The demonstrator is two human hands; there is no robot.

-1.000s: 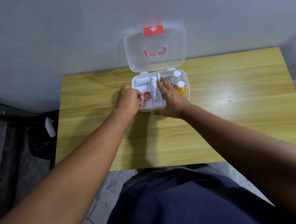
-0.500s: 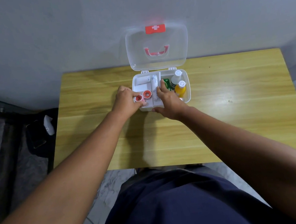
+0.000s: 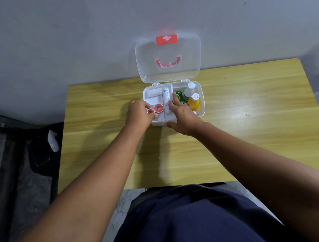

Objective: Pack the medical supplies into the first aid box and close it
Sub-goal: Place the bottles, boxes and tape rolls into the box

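A white first aid box [image 3: 202,104] sits open at the table's far edge, its clear lid [image 3: 169,60] upright against the wall. A white inner tray [image 3: 161,118] fills the box's left part. It holds a bandage roll [image 3: 154,92], a wrapped long item [image 3: 166,100] and two red tape rolls [image 3: 158,107]. A green packet [image 3: 179,96], a white bottle [image 3: 189,92] and a yellow bottle [image 3: 194,102] lie to the tray's right. My left hand [image 3: 139,115] pinches the smaller red tape roll [image 3: 150,111]. My right hand [image 3: 181,114] grips the tray's right edge.
The yellow wooden table [image 3: 254,130] stands against a grey wall. A dark bag with a white object [image 3: 53,141] lies on the floor to the left. My dark trousers fill the bottom of the view.
My left hand has drawn back a little to the left, uncovering the smaller red tape roll at the tray's left edge. My right hand has stayed on the tray.
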